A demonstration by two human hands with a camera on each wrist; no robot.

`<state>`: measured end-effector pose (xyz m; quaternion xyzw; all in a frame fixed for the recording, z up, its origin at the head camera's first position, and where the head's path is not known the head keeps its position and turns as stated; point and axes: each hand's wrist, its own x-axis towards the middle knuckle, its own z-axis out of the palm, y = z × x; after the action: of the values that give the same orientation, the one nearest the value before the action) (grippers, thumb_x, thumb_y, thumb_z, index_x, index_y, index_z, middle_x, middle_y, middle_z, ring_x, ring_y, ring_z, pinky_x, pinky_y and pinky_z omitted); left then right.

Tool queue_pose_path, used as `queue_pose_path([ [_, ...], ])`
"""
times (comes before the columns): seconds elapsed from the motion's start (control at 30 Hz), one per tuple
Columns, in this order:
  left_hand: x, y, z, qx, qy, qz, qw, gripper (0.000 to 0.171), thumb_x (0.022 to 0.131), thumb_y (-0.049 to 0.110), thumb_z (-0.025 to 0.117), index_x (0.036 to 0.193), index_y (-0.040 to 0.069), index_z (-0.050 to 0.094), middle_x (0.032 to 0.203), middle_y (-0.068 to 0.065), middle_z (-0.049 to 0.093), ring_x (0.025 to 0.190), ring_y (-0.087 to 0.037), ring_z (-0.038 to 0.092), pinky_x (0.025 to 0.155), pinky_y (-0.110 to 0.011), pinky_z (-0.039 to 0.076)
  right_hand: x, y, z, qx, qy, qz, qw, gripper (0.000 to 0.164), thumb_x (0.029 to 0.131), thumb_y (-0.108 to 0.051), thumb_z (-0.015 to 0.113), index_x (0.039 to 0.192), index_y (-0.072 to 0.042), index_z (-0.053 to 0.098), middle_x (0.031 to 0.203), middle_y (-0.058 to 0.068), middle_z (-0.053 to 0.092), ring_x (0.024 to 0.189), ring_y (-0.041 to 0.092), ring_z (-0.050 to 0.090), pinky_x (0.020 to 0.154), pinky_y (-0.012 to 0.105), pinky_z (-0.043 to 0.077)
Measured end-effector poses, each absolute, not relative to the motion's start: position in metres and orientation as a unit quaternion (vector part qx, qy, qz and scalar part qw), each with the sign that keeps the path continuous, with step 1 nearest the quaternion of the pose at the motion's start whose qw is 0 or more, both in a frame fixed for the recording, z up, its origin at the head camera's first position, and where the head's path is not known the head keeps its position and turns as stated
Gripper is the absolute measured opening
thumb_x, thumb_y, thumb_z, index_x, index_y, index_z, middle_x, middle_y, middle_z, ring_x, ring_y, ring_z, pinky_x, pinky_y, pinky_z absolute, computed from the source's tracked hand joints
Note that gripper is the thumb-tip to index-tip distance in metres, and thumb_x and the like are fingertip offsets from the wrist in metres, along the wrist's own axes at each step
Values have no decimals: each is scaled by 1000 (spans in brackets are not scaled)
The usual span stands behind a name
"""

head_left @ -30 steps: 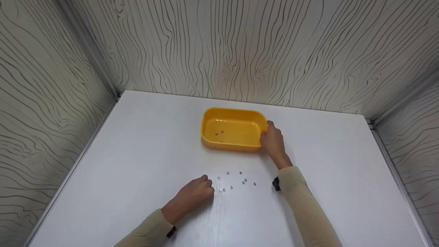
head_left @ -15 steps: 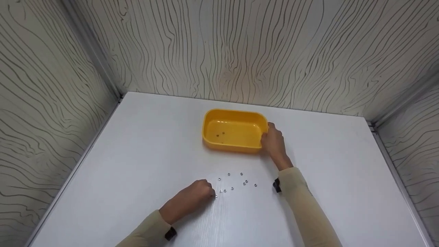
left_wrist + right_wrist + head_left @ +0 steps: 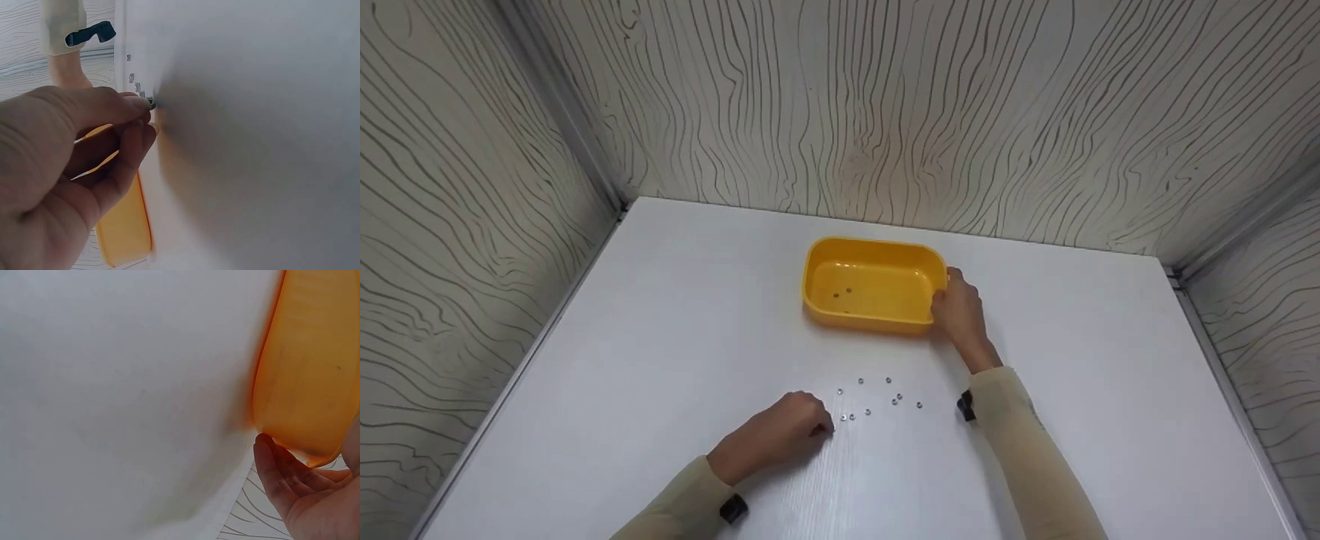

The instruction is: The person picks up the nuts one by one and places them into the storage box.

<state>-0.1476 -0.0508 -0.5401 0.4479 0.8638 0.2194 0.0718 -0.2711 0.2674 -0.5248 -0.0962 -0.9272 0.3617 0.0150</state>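
Lower left of the head view: left sleeve (image 3: 679,499) with a black strap (image 3: 733,509) at the cuff. Lower centre: left hand (image 3: 776,433), low over the white table (image 3: 660,322); in the left wrist view its thumb and forefinger pinch one small metal piece (image 3: 151,103), the tips close to the surface.

Just right of these fingertips, loose metal pieces (image 3: 868,412) lie scattered on the table, nine counted, between the two hands and nearer the left.

Centre, above the scatter: yellow bin (image 3: 870,324), upright, well apart from the left hand. Three small dark specks (image 3: 849,290) on its floor, toward the left end; too small to identify.

Right of centre: right hand (image 3: 961,307) grips the bin's right end, thumb at the rim, fingers outside against the wall. Below it, right sleeve (image 3: 1027,442) runs to the lower right.
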Motion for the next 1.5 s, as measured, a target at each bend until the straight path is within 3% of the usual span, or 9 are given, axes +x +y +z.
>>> queue_pose_path([
  [0.27, -148, -47, -542, 436, 880, 176, 61, 19, 89, -5, 72, 92, 11, 83, 82, 2, 76, 72, -2, 55, 72, -17, 53, -272, 268, -525, -104, -925, 365, 6, 54, 104, -3, 47, 156, 6, 36, 137, 26, 64, 108, 32, 63, 104, 48, 55],
  [0.5, -147, -45, -542, 436, 886, 151, 30, 25, 85, -11, 67, 79, 11, 76, 65, 5, 60, 65, -4, 36, 63, -15, 35, -271, 268, -524, -106, -927, 360, 9, 53, 104, -4, 46, 155, 6, 37, 133, 24, 66, 102, 30, 63, 96, 45, 56],
  [0.63, -146, -45, -541, 434, 888, 147, 38, 23, 86, -10, 69, 78, 10, 76, 64, 6, 58, 65, -5, 31, 61, -16, 33, -270, 268, -525, -107, -928, 358, 9, 53, 104, -5, 45, 155, 6, 37, 134, 24, 66, 103, 31, 63, 99, 46, 56],
  [0.7, -146, -46, -540, 432, 887, 156, 49, 21, 87, -8, 70, 82, 10, 78, 67, 5, 64, 66, -3, 34, 61, -15, 37, -271, 268, -526, -108, -928, 358, 5, 53, 104, -5, 45, 155, 5, 37, 135, 24, 66, 105, 31, 64, 101, 47, 56],
  [0.8, -147, -46, -540, 422, 880, 203, 74, 19, 88, -7, 71, 90, 8, 82, 79, 2, 76, 69, 1, 48, 66, -14, 46, -271, 268, -527, -112, -925, 362, -1, 53, 104, -5, 45, 156, 4, 36, 135, 23, 65, 106, 30, 64, 103, 46, 56],
  [0.97, -154, -48, -536, 353, 850, 363, 148, 14, 91, 1, 75, 100, 6, 84, 95, -2, 83, 80, 1, 67, 73, -15, 55, -271, 268, -527, -108, -926, 362, 10, 53, 103, -3, 46, 154, 6, 38, 132, 24, 67, 103, 31, 64, 98, 46, 56],
  [1.13, -164, -51, -532, 263, 823, 469, 184, 11, 93, 12, 78, 101, 9, 85, 97, 1, 83, 82, 0, 68, 74, -16, 56, -272, 268, -526, -110, -925, 365, 6, 53, 103, -3, 46, 154, 6, 38, 135, 25, 66, 104, 30, 63, 99, 46, 56],
  [1.5, -186, -48, -526, 174, 797, 554, 166, 15, 94, 19, 79, 105, 11, 84, 102, 1, 82, 93, -10, 72, 84, -19, 58, -272, 268, -525, -106, -925, 366, 8, 52, 104, -3, 46, 155, 6, 38, 138, 26, 64, 107, 32, 63, 102, 48, 56],
])
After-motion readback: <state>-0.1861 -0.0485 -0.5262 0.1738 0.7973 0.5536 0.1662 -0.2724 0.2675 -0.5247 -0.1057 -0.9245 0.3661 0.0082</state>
